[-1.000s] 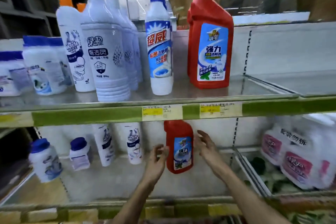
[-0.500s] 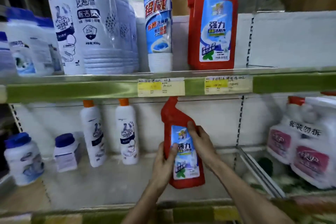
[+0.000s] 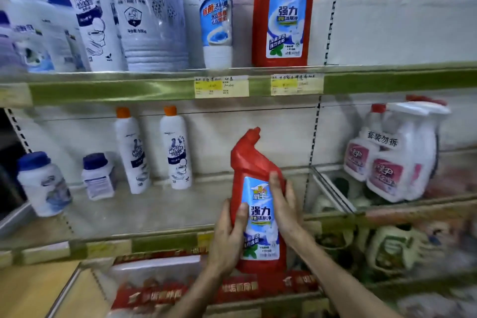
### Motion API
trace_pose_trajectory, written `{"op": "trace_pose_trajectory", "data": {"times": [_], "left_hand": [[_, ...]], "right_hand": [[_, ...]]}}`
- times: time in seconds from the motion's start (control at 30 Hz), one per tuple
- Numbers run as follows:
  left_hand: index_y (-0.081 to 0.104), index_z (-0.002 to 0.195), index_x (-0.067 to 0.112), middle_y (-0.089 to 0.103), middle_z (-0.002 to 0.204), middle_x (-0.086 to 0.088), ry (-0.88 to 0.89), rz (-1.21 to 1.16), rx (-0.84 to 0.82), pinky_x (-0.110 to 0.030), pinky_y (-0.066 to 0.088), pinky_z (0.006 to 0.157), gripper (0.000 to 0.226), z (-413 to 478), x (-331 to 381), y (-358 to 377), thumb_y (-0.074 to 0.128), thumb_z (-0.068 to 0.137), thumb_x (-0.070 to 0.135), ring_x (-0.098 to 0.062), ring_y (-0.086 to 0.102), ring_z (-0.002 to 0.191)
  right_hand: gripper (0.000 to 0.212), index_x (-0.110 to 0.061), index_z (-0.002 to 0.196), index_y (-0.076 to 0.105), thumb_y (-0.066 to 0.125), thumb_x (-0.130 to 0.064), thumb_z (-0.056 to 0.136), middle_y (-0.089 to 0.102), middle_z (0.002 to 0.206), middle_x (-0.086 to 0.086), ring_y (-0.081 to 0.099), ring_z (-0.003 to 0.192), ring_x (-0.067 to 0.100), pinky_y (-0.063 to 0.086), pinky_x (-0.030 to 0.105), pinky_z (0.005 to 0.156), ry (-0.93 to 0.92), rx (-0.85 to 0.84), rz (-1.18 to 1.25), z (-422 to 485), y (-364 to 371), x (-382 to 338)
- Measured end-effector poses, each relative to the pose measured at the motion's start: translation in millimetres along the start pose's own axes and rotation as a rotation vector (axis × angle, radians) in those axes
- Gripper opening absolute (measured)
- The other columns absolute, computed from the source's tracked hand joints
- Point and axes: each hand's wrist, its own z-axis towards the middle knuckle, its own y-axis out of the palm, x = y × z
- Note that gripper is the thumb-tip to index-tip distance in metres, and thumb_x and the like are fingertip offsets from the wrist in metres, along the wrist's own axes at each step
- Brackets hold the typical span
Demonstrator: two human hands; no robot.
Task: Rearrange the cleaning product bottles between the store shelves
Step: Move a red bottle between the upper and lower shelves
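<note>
A red angled-neck bottle (image 3: 254,162) with a blue label is upright in front of the middle shelf (image 3: 160,214), pulled out past its front edge. My left hand (image 3: 228,237) grips its left side, thumb on the label. My right hand (image 3: 284,204) holds its right side, fingers pointing up. On the upper shelf (image 3: 113,91) stands a matching red bottle (image 3: 282,8), with a blue-and-white bottle (image 3: 215,10) and large white bottles (image 3: 149,13) to its left.
Two orange-capped white bottles (image 3: 175,148) and two blue-capped jars (image 3: 42,183) stand on the middle shelf's left. White-and-pink spray bottles (image 3: 395,155) fill the right bay behind a clear divider (image 3: 333,188). Red packages (image 3: 160,289) lie on the bottom shelf.
Both hands closed on the red bottle at the back of the middle shelf and drew it forward and down, out past the shelf edge. The camera moved closer.
</note>
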Motion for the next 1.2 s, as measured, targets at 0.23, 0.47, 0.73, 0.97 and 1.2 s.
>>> {"op": "trace_pose_trajectory", "data": {"times": [0.23,0.47,0.73,0.97,1.2], "left_hand": [[0.059,0.109,0.041,0.074,0.106,0.003,0.14,-0.05,-0.042,-0.046,0.06,0.081,0.031,-40.9,99.3,-4.1,0.052,0.086,0.061,-0.02,0.073,0.096],[0.055,0.116,0.024,0.072,0.107,0.0,0.332,-0.014,-0.038,-0.048,0.058,0.082,0.032,0.1,251.3,-7.2,0.048,0.095,0.048,-0.022,0.071,0.097],[0.056,0.116,0.025,0.073,0.115,-0.003,0.326,-0.062,-0.087,-0.054,0.058,0.086,0.026,45.1,324.4,-5.3,0.05,0.098,0.043,-0.024,0.072,0.103],[0.056,0.121,0.021,0.073,0.115,-0.001,0.354,-0.057,-0.077,-0.049,0.058,0.088,0.033,61.0,322.0,7.2,0.051,0.097,0.043,-0.02,0.072,0.104],[0.05,0.133,0.022,0.071,0.119,0.002,0.311,-0.098,-0.159,-0.029,0.059,0.083,0.04,120.1,340.9,37.2,0.052,0.098,0.039,-0.012,0.071,0.106]], "right_hand": [[0.052,-0.021,0.104,0.056,0.053,-0.07,0.086,0.074,0.085,0.0,0.074,0.081,0.021,0.06,0.043,0.073,-0.198,-0.041,0.099,-74.0,-24.2,-105.3],[0.047,-0.012,0.105,0.054,0.048,-0.055,0.088,0.072,0.081,-0.009,0.069,0.073,-0.001,0.052,0.016,0.063,-0.378,-0.048,0.14,-67.9,-32.0,-266.2],[0.037,-0.01,0.108,0.048,0.048,-0.046,0.099,0.075,0.081,-0.001,0.075,0.069,0.01,0.057,0.021,0.057,-0.36,-0.057,0.2,-40.3,-28.2,-345.0],[0.055,-0.019,0.1,0.055,0.059,-0.065,0.071,0.077,0.074,-0.009,0.075,0.07,0.008,0.056,0.021,0.057,-0.391,-0.006,0.146,-19.9,-35.8,-341.7],[0.059,-0.021,0.104,0.059,0.058,-0.07,0.072,0.078,0.093,0.002,0.078,0.082,0.018,0.064,0.041,0.075,-0.426,0.05,0.127,39.6,-50.9,-365.7]]}}
